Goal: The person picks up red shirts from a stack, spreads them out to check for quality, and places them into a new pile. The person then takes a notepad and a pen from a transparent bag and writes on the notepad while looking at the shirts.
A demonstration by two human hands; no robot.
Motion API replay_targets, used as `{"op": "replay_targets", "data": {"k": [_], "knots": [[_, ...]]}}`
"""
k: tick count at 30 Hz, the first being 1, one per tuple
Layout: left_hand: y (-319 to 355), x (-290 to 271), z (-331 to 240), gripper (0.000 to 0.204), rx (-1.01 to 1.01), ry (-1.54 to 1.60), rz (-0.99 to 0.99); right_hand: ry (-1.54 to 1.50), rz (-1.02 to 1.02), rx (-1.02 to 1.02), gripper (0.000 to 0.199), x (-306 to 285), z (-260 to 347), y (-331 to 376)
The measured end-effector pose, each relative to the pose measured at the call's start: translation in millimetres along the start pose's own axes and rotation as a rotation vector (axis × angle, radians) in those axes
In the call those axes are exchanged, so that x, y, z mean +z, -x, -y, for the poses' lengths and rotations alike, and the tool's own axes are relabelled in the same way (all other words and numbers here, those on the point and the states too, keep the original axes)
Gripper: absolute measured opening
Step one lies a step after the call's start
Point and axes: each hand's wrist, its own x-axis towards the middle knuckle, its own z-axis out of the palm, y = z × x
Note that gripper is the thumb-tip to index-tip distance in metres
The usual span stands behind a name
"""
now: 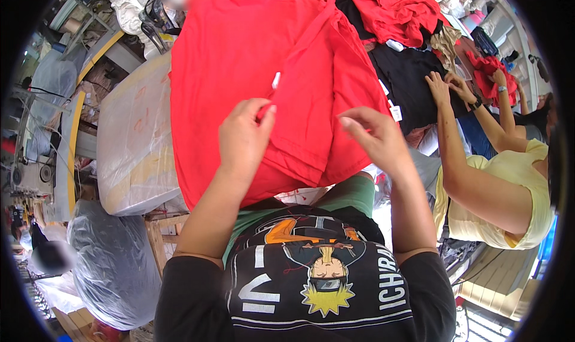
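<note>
A large red long-sleeved shirt (239, 60) lies spread in front of me, one sleeve (353, 78) folded down along its right side. Over its lower middle is my left hand (244, 135), fingers bent and thumb apart, with nothing visible in it. A small white tag (276, 80) shows on the red cloth just beyond those fingertips. Above the shirt's right edge my right hand (380, 139) has loosely curved fingers and a slight gap to the thumb. White labels (395, 112) hang at the shirt's right edge, close to that hand.
A plastic-wrapped bale (135, 138) stands left of the shirt, with a grey plastic bag (111, 264) nearer me. At right, a co-worker in a yellow top (503, 204) handles black cloth (404, 81). More red garments (398, 12) are heaped at far right.
</note>
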Motion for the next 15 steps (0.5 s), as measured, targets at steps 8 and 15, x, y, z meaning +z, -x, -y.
{"op": "replay_targets", "data": {"k": [8,15], "knots": [[26,11,-14,0.022,0.366,0.255,0.222,0.103,-0.133,0.135,0.02,-22,-17,-13],[10,-9,53,0.03,-0.105,-0.23,0.273,0.446,-0.425,0.181,0.022,-83,-24,26]]}}
